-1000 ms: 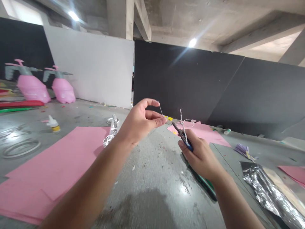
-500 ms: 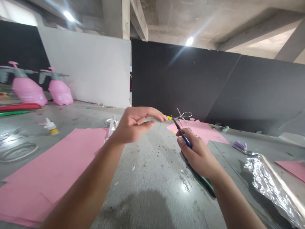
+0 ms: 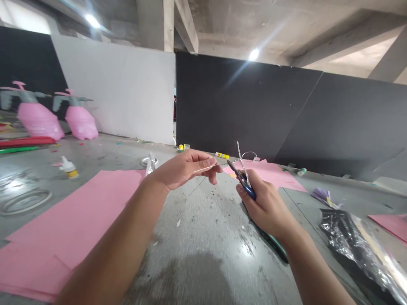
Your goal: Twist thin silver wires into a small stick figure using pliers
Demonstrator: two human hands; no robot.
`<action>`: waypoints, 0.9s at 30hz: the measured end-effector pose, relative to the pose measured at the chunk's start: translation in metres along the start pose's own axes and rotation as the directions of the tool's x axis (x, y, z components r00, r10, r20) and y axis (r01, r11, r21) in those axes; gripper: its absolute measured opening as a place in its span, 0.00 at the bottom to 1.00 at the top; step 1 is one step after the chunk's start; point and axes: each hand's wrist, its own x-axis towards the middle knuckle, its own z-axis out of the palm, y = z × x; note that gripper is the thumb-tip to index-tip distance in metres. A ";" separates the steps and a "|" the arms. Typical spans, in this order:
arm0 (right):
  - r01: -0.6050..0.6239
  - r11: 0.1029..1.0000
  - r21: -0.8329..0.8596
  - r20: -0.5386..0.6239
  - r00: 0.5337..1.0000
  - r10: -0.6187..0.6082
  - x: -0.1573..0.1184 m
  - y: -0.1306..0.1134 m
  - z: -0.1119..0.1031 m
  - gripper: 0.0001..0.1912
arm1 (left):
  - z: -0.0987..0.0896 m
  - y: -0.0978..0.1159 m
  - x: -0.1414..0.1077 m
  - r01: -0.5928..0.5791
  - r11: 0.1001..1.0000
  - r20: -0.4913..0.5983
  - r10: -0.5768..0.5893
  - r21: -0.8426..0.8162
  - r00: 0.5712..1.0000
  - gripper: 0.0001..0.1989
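Note:
My left hand (image 3: pixel 186 169) is shut on a thin silver wire (image 3: pixel 203 168), held between thumb and fingers and pointing right toward the other hand. My right hand (image 3: pixel 265 207) grips small blue-handled pliers (image 3: pixel 244 183) with dark jaws. A twisted silver wire piece (image 3: pixel 242 163) rises beside the pliers' jaws, with a small loop at its top. Whether the jaws clamp it is hidden by my fingers. A little gap separates the thin wire's tip from the twisted piece. Both hands are held above a grey concrete floor (image 3: pixel 197 220).
Large pink paper sheets (image 3: pixel 76 220) lie on the floor at left, with another (image 3: pixel 267 174) beyond my right hand. Crumpled silver foil (image 3: pixel 352 241) lies at right. Also around are a glue bottle (image 3: pixel 68 167), wire coils (image 3: pixel 25 202) and two big pink spray bottles (image 3: pixel 40 121).
My left hand has turned and lowered, and the thin wire now lies nearly level instead of standing upright. My right hand and the pliers have barely moved.

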 end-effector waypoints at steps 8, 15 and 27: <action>0.001 1.000 0.027 0.032 0.999 -0.002 0.001 0.000 0.001 0.09 | -0.003 0.002 -0.001 -0.047 0.983 -0.048 0.056 0.176 0.997 0.10; -0.116 0.983 0.140 0.109 0.989 0.101 0.002 -0.002 0.006 0.12 | 0.006 0.014 -0.006 -0.174 0.447 -0.022 0.400 0.877 0.916 0.07; -0.139 0.986 0.096 -0.038 0.989 0.144 0.003 0.003 0.010 0.12 | 0.027 0.005 0.002 0.018 0.023 -0.029 0.749 1.000 0.662 0.03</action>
